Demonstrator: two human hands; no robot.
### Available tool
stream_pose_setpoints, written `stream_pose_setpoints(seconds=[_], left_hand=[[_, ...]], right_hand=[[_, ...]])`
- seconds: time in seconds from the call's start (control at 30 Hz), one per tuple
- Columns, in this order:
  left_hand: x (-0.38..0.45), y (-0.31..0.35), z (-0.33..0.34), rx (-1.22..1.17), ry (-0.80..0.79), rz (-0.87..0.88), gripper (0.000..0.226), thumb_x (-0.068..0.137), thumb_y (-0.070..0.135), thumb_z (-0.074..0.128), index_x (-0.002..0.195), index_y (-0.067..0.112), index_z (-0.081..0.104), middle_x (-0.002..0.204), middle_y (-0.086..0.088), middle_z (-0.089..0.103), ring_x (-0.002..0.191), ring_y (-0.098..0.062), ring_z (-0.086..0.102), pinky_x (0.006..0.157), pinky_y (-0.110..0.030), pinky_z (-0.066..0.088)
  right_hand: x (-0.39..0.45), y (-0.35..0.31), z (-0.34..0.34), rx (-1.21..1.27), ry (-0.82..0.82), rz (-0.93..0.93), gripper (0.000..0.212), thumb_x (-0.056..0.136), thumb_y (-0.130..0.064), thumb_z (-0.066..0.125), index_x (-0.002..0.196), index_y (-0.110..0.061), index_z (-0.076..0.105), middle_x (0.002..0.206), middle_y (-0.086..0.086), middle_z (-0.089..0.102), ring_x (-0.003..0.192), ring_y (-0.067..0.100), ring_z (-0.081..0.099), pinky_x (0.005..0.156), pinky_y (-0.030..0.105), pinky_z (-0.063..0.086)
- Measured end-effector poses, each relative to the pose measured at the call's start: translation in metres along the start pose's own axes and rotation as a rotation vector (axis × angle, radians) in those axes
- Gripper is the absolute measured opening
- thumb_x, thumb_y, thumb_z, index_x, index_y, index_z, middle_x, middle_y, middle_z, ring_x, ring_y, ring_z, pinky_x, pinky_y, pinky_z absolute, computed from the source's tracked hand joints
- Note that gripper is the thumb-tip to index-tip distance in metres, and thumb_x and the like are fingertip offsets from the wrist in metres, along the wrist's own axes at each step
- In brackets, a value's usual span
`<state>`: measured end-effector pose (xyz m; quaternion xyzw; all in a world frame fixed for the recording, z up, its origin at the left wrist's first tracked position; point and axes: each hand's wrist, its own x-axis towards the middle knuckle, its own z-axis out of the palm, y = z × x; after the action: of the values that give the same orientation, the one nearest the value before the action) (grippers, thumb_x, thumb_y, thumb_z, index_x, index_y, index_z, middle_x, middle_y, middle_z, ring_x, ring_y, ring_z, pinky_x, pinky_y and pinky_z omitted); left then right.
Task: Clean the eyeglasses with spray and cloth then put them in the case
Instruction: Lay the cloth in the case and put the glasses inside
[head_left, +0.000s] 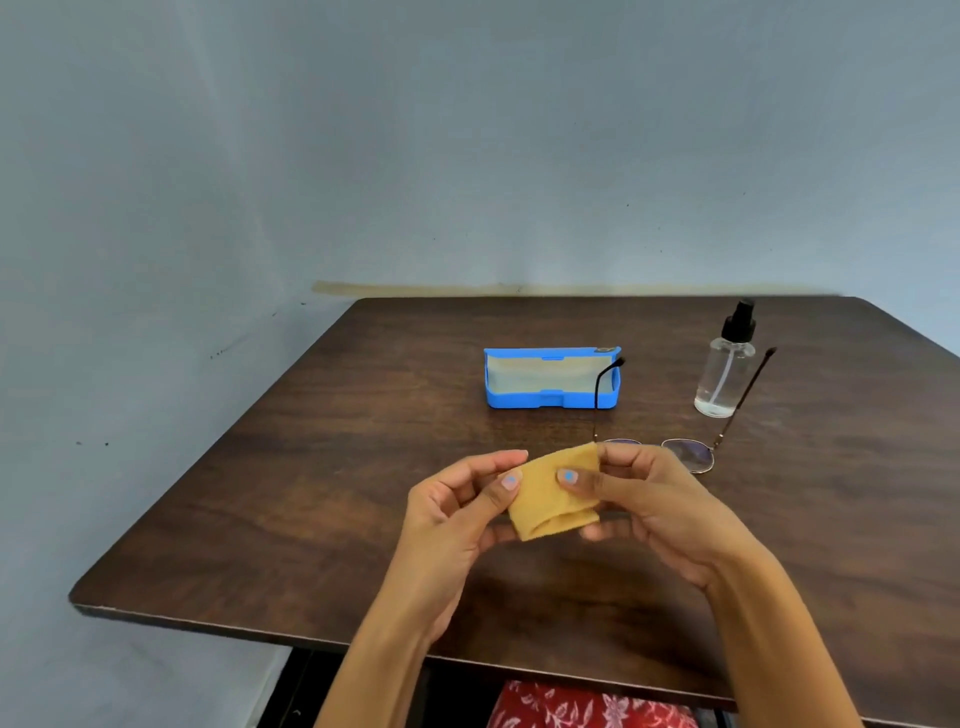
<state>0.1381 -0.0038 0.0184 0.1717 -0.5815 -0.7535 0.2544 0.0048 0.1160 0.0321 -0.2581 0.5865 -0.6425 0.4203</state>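
A folded yellow cloth (545, 499) is held above the table between both hands. My left hand (457, 514) pinches its left edge and my right hand (649, 504) pinches its right side. Just behind my right hand the thin-framed eyeglasses (688, 454) lie on the table, lenses down and temples open, pointing away; my hand hides the left lens. The blue case (550, 400) stands open at the table's middle, its pale lining showing. A clear spray bottle (724, 366) with a black pump stands upright at the back right.
The dark wooden table (311, 493) reaches a blue-grey wall at the back. Its left and near edges are close to my arms. A red patterned fabric (587, 706) shows below the near edge.
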Motion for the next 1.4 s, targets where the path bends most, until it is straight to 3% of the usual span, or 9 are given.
stream_pose_setpoints(seconds=[0.17,0.3,0.43,0.6,0.77,0.93,1.13,1.23,1.4], left_hand=[[0.002,-0.003,0.008,0.100,-0.021,0.004,0.022,0.081,0.012,0.059,0.100,0.013,0.071,0.095,-0.005,0.074,0.089,-0.018,0.070,0.066,-0.025,0.056],[0.006,-0.005,0.013,0.139,0.000,0.014,0.020,0.085,0.006,0.058,0.097,0.013,0.071,0.090,-0.004,0.075,0.085,-0.017,0.070,0.063,-0.025,0.056],[0.009,-0.008,0.010,0.132,0.028,0.024,0.019,0.082,0.008,0.060,0.096,0.013,0.072,0.086,-0.004,0.075,0.079,-0.018,0.071,0.060,-0.025,0.057],[0.010,-0.013,-0.005,0.194,0.030,0.056,0.019,0.074,0.026,0.068,0.086,0.013,0.074,0.081,-0.011,0.071,0.068,-0.013,0.066,0.059,-0.019,0.052],[0.015,-0.010,-0.018,0.265,-0.099,0.092,0.030,0.064,0.045,0.074,0.076,0.017,0.072,0.103,0.006,0.067,0.099,-0.009,0.062,0.086,-0.026,0.048],[0.016,-0.001,-0.026,0.045,-0.172,-0.028,0.033,0.057,0.026,0.080,0.080,0.005,0.068,0.078,-0.020,0.072,0.074,-0.025,0.070,0.068,-0.025,0.054],[0.039,0.046,-0.036,-0.012,-0.065,0.055,0.043,0.045,0.030,0.089,0.076,0.008,0.072,0.063,-0.010,0.065,0.053,-0.017,0.064,0.049,-0.024,0.053],[0.058,0.080,-0.021,-0.027,-0.016,0.133,0.023,0.062,0.015,0.080,0.080,0.005,0.070,0.061,-0.005,0.066,0.051,-0.012,0.062,0.047,-0.019,0.052],[0.081,0.115,-0.003,-0.050,-0.002,0.208,0.011,0.063,0.014,0.069,0.073,0.009,0.070,0.058,-0.002,0.067,0.050,-0.010,0.063,0.048,-0.017,0.050]], right_hand=[[-0.006,-0.006,-0.002,-0.310,0.141,-0.190,0.017,0.084,-0.013,0.065,0.097,-0.021,0.074,0.093,0.002,0.073,0.085,0.016,0.069,0.067,0.028,0.058],[-0.008,-0.008,-0.002,-0.751,0.331,-0.400,0.028,0.084,-0.015,0.067,0.100,-0.038,0.070,0.118,-0.018,0.058,0.107,-0.003,0.055,0.083,0.005,0.043],[-0.007,-0.012,0.005,-0.928,0.384,-0.481,0.032,0.085,-0.011,0.065,0.103,-0.037,0.070,0.109,-0.020,0.058,0.093,-0.008,0.055,0.079,0.001,0.039],[-0.005,-0.024,0.027,-0.926,0.316,-0.440,0.027,0.086,-0.008,0.062,0.096,-0.030,0.074,0.085,-0.022,0.067,0.082,-0.004,0.061,0.069,0.018,0.053],[-0.002,-0.043,0.036,-0.860,0.177,-0.409,0.017,0.084,-0.015,0.067,0.090,-0.030,0.074,0.075,-0.019,0.069,0.072,-0.003,0.062,0.065,0.014,0.051],[0.001,-0.059,0.039,-0.778,0.159,-0.448,0.012,0.081,-0.014,0.071,0.085,-0.024,0.074,0.072,-0.007,0.071,0.050,0.003,0.061,0.056,0.012,0.047],[0.003,-0.095,0.030,-0.672,0.256,-0.542,0.009,0.076,-0.012,0.074,0.081,-0.020,0.074,0.063,-0.003,0.069,0.048,0.007,0.062,0.047,0.010,0.043],[0.009,-0.120,0.021,-0.559,0.323,-0.600,0.008,0.073,-0.015,0.076,0.080,-0.014,0.073,0.064,0.006,0.070,0.051,0.012,0.065,0.050,0.017,0.050],[0.017,-0.149,0.006,-0.501,0.320,-0.602,0.009,0.077,-0.006,0.073,0.085,-0.010,0.072,0.069,0.009,0.071,0.059,0.012,0.065,0.062,0.021,0.057]])
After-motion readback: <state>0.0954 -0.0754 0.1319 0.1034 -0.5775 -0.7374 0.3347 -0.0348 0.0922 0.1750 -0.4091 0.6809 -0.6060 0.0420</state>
